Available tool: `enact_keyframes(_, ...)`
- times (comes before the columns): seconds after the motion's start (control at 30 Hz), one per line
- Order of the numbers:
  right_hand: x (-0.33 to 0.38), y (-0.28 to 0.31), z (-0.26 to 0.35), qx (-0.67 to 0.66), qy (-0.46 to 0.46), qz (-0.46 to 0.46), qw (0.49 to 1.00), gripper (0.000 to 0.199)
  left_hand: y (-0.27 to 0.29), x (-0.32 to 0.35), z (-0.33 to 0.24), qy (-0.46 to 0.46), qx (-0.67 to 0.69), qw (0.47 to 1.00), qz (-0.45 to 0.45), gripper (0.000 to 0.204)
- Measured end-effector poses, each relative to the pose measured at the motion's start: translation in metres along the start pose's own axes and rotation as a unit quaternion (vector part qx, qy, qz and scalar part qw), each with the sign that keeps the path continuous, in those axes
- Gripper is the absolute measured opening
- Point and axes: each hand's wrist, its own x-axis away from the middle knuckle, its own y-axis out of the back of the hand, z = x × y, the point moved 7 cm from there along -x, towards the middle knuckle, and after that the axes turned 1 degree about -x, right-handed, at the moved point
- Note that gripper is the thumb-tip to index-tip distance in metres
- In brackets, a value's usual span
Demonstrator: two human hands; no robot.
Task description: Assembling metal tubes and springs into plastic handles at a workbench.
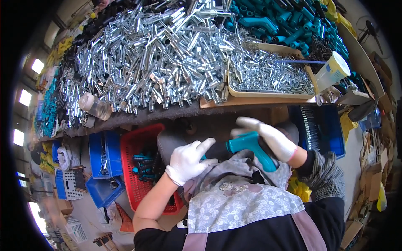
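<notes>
A teal pistol-shaped plastic housing (251,149) lies over the grey patterned apron on my lap, its nose to the left and its handle slanting down to the right. My right hand (272,138), in a white glove, is close against its upper right side. Its fingers are stretched out past the top of the housing and slightly blurred. To the left of the nose is my left hand (190,162), also gloved in white. Its index finger and thumb point right, with a bit of teal showing between them; what that piece is stays hidden.
A large heap of shiny metal fittings (155,54) covers the bench ahead. Beside it are a tray of small metal pins (272,75), a paper cup (333,71) and teal housings (289,25). Below stand a red basket (130,167) and blue bins (94,154) (339,138).
</notes>
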Motion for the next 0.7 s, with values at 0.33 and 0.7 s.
enact_keyframes(0.33, 0.026, 0.000, 0.027, 0.272, 0.368, -0.164, 0.874, 0.044, -0.013, 0.004, 0.028, 0.215, 0.239, 0.947, 0.004, 0.041)
enact_keyframes(0.7, 0.025, -0.053, 0.045, 0.397, 0.435, 0.031, 0.808, 0.029, -0.041, 0.021, 0.021, 0.136, 0.152, 0.978, -0.033, 0.026)
